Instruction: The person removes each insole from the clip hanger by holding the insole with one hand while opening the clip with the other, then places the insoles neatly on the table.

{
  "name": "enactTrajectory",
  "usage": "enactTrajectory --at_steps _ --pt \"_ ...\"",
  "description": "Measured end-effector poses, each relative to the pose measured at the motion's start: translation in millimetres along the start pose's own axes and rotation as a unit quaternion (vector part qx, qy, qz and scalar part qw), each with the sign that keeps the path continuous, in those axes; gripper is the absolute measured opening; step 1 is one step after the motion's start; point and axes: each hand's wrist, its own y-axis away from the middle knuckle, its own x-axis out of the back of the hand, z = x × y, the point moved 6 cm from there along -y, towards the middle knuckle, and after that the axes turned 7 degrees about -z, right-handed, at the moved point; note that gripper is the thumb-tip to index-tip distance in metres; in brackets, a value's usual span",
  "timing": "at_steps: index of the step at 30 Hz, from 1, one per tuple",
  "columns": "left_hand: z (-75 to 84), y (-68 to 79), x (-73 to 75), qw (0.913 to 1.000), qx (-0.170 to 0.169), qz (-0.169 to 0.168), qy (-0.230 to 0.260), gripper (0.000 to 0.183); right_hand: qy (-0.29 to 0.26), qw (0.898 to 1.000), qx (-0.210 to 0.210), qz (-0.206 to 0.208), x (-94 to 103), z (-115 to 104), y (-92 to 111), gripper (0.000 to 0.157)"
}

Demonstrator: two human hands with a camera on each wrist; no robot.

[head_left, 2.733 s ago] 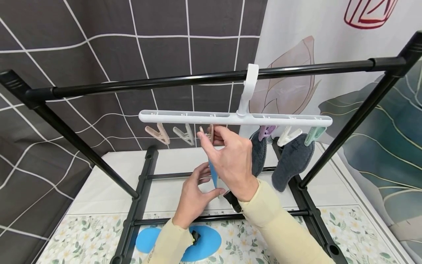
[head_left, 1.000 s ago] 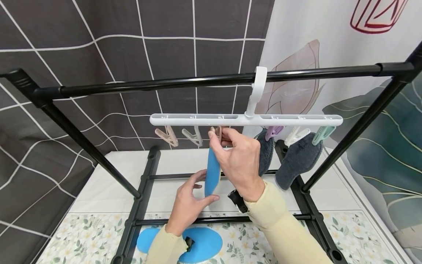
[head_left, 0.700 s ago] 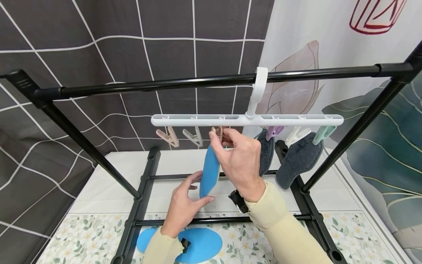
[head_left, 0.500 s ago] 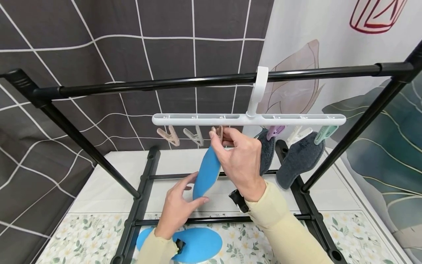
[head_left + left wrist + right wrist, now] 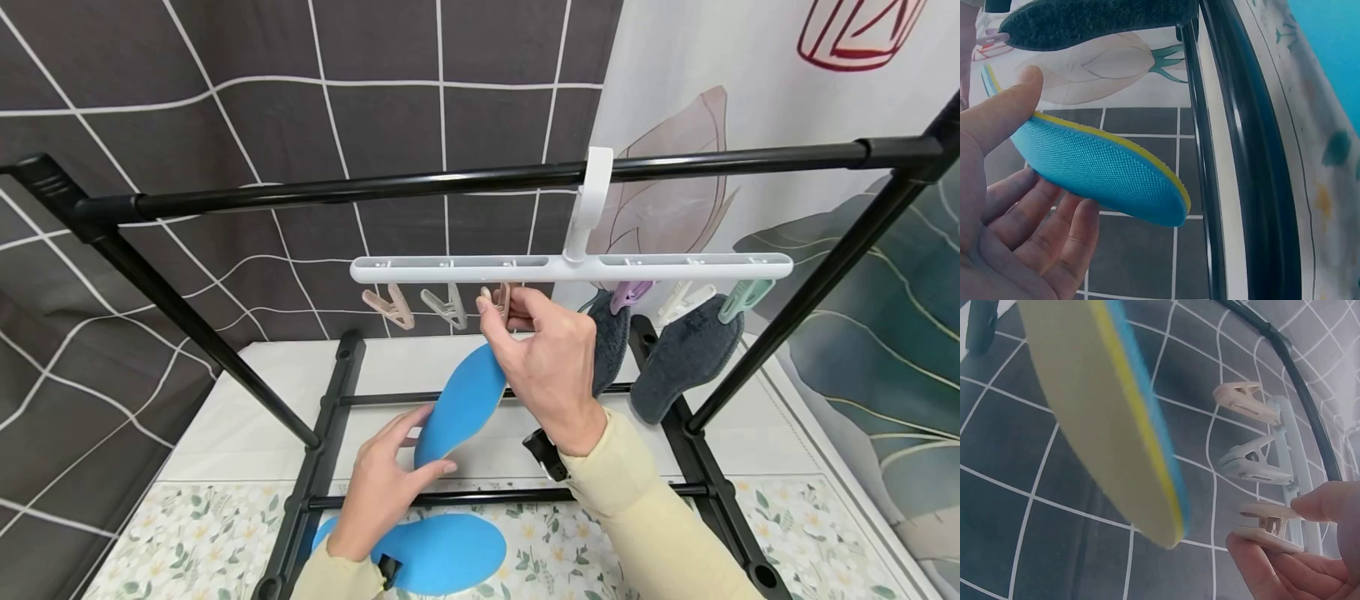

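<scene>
My left hand (image 5: pixel 381 483) holds a blue insole (image 5: pixel 459 408) tilted, its thumb on one side and fingers on the other. In the left wrist view the insole (image 5: pixel 1097 165) shows a yellow edge layer. With thumb and fingers, my right hand (image 5: pixel 551 358) pinches a beige clothespin (image 5: pixel 505 305) under the white clip hanger (image 5: pixel 465 268). The right wrist view shows this clothespin (image 5: pixel 1266 536) with its jaws spread, and the insole's pale underside (image 5: pixel 1097 425) apart from it. The insole's upper end is near the right hand in the head view.
Another blue insole (image 5: pixel 453 554) lies on the floral cloth. Two dark grey fuzzy insoles (image 5: pixel 682 367) hang at the hanger's right from purple and green clothespins (image 5: pixel 746 298). Beige and grey clothespins (image 5: pixel 447 308) hang at left. A black rack bar (image 5: pixel 337 190) carries the hanger.
My left hand has moved left and slightly down, and the insole has turned from nearly edge-on to show its blue face. My right hand stays at the beige clothespin.
</scene>
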Motion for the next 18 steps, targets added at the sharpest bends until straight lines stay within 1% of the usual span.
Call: enactTrajectory --at_steps 9,14,18 --pt "-2.5 16.4 9.5 0.999 0.007 0.0 -0.045 0.073 0.003 1.0 -0.004 0.001 0.2 1 1 0.023" --pt "-2.0 24.4 14.2 0.9973 -0.011 0.009 -0.072 0.073 0.005 1.0 -0.006 0.003 0.4 2 1 0.022" --pt "-3.5 30.1 16.2 0.9961 -0.018 0.01 -0.086 0.074 0.008 1.0 -0.004 0.001 0.6 2 2 0.021"
